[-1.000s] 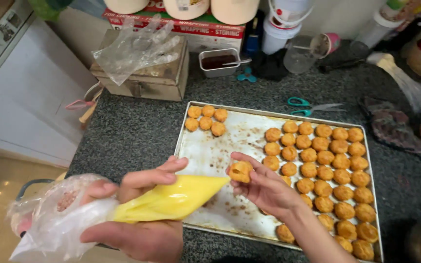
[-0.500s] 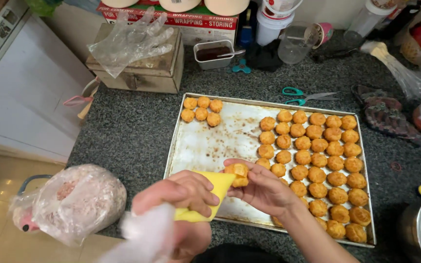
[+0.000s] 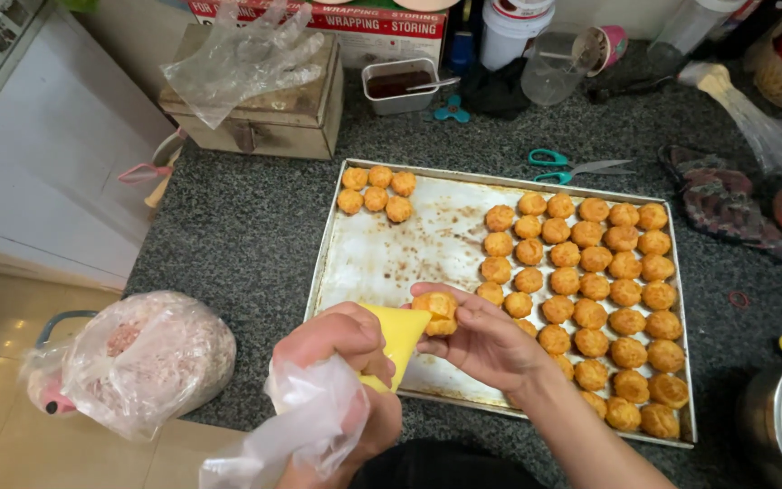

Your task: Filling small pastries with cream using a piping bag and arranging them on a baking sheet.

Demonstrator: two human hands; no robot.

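Left hand (image 3: 341,362): fist squeezing yellow plastic piping bag (image 3: 397,337).
Right hand (image 3: 481,340): fingers pinching small golden round puff (image 3: 437,311).
Risk: overfilling could split it.

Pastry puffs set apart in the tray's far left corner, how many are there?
5 puffs in the far left corner of the baking tray: three in a back row, two in front. None look hidden there.

I am keeping my left hand (image 3: 341,362) fisted tight while my right hand (image 3: 481,340) is pinching with curled fingertips.
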